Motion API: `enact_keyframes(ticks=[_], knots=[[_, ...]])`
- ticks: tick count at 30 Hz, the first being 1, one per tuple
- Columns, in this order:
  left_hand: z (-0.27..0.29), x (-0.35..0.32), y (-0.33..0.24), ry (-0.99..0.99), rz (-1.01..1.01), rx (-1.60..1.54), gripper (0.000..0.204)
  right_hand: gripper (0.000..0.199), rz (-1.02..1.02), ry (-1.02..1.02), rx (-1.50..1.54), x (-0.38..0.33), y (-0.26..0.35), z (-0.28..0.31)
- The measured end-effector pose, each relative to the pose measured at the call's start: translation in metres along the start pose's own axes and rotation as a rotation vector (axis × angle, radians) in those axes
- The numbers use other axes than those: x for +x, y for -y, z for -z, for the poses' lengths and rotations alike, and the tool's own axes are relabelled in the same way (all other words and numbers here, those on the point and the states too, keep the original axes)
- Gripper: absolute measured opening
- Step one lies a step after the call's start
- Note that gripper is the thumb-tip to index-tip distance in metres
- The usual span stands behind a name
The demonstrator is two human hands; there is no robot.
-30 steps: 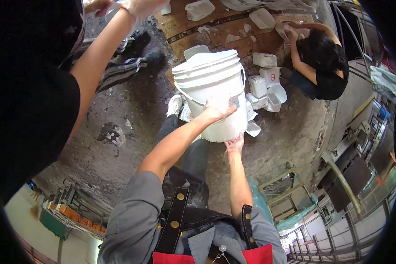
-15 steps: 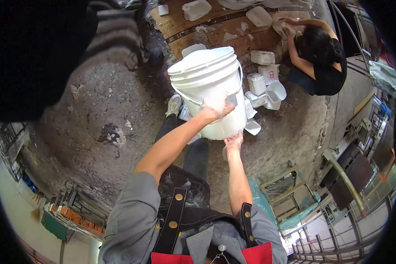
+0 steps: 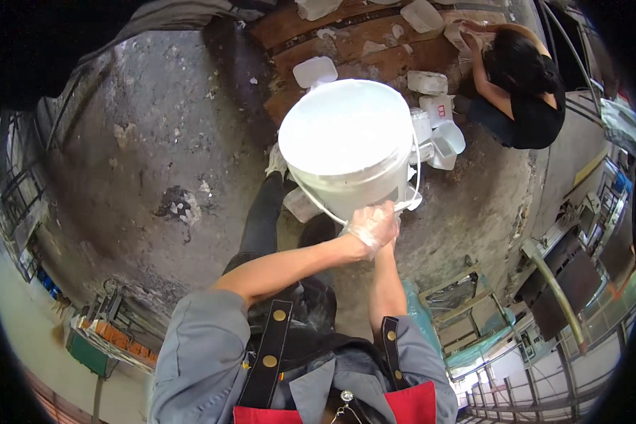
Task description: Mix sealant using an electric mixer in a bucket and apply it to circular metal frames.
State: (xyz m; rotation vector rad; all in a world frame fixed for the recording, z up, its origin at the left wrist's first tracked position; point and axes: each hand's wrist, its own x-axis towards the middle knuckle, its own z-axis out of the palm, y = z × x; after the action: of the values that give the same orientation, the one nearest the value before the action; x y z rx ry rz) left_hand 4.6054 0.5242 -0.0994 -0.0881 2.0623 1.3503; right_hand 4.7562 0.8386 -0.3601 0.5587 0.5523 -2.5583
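Observation:
A large white bucket [image 3: 332, 185] hangs in front of me, its round mouth turned up toward me. Glare washes out its inside, so I cannot make out any contents. My left hand [image 3: 374, 227], in a clear thin glove, is closed around the bucket's white wire handle [image 3: 319, 203] at the near side. Below it, my right forearm [image 3: 387, 283] reaches up to the bucket's underside. The fingers of my right hand are hidden behind the left hand and the bucket.
Several white plastic tubs [image 3: 439, 112] lie on the floor right of the bucket. Flattened cardboard [image 3: 353, 42] covers the floor at the far side. A co-worker [image 3: 519, 85] crouches at the far right, hands on a pale container. A metal frame [image 3: 466, 297] stands near right.
The bucket has tipped toward me, so its mouth now shows instead of its side. My left hand has come nearer and lower with the handle. A dark shape at upper left has drawn back.

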Motion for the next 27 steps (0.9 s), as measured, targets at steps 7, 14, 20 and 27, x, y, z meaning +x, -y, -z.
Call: enact_keyframes(ticks=[7,14,20,27], knots=[[0.001,0.053,0.059,0.015,0.181,0.078,0.034,0.068,-0.226,-1.135,-0.411,0.023,-0.029,-0.157],[-0.009,0.074,0.077,0.004,0.173,0.047,0.035,0.059,-0.231,-1.193,-0.435,0.02,-0.023,-0.175],[-0.011,0.077,0.08,-0.084,0.089,0.029,0.03,0.062,-0.189,-1.147,-0.469,0.018,-0.018,-0.182],[-0.006,0.079,0.091,-0.097,0.113,0.018,0.033,0.05,-0.193,-1.111,-0.501,0.028,-0.015,-0.21]])
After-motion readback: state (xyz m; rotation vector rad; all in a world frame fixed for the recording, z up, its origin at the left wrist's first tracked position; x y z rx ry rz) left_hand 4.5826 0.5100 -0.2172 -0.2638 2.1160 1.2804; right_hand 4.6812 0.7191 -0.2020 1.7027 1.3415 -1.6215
